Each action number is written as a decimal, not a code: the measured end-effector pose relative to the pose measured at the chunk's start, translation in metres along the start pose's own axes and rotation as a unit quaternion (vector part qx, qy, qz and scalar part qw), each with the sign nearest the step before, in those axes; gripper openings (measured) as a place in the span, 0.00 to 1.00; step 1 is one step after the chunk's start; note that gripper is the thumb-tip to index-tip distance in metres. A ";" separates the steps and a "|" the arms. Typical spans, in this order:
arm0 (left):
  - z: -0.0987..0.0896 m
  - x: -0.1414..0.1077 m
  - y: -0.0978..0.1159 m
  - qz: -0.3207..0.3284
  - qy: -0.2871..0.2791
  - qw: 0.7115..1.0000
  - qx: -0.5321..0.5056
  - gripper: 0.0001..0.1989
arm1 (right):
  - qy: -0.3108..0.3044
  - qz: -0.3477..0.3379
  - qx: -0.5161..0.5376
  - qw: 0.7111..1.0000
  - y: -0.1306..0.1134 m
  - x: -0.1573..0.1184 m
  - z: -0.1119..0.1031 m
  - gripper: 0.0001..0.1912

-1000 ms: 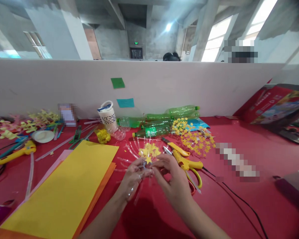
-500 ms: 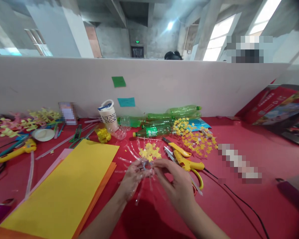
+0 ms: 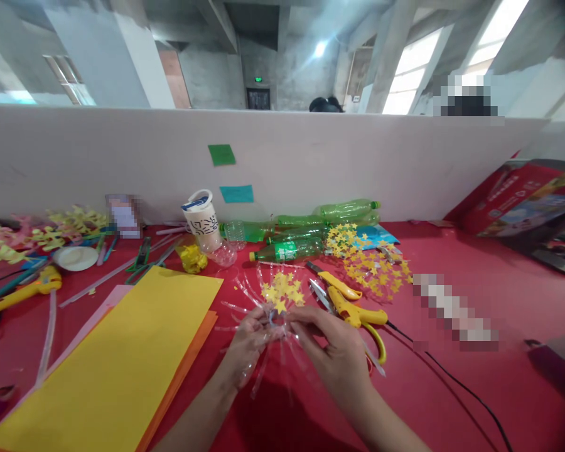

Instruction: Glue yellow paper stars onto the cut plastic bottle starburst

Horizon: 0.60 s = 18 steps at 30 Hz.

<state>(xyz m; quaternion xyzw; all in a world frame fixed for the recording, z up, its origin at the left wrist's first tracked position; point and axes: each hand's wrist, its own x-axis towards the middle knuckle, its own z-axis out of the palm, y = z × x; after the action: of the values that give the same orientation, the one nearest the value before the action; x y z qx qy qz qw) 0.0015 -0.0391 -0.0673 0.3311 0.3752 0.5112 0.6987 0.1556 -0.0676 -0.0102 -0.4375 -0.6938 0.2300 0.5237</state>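
Between my hands is a cut clear plastic bottle top (image 3: 279, 320), its narrow strips splayed outward like rays. My left hand (image 3: 250, 336) grips it from the left, fingers curled round the middle. On its right side, my right hand (image 3: 332, 336) pinches the rim between thumb and fingers. Just beyond the fingertips lies a small heap of yellow paper stars (image 3: 282, 290). To the right of my right hand are a yellow hot glue gun (image 3: 355, 311), a yellow utility knife (image 3: 339, 284) and yellow-handled scissors (image 3: 376, 342), partly hidden under the glue gun.
Yellow paper sheets (image 3: 108, 351) lie at left over orange ones. Green plastic bottles (image 3: 306, 235) line the partition (image 3: 122, 150), beside a paper cup (image 3: 202, 223) and more yellow stars (image 3: 371, 263). Another glue gun (image 3: 28, 292) lies far left. A black cord (image 3: 452, 370) crosses the right side.
The view has shifted slightly. My hands still hold the plastic piece, which has turned a little, its lower strips swinging slightly left. A yellow star now shows closer to my fingertips.
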 end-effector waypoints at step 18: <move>0.000 0.002 -0.002 -0.027 0.033 0.999 0.001 0.21 | -0.011 -0.042 -0.010 0.999 -0.005 -0.002 -0.001 0.09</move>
<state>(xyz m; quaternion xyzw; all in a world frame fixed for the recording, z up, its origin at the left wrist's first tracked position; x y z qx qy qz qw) 0.0029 -0.0382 -0.0697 0.3045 0.4074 0.5025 0.6991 0.1544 -0.0720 -0.0067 -0.4105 -0.7197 0.2053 0.5209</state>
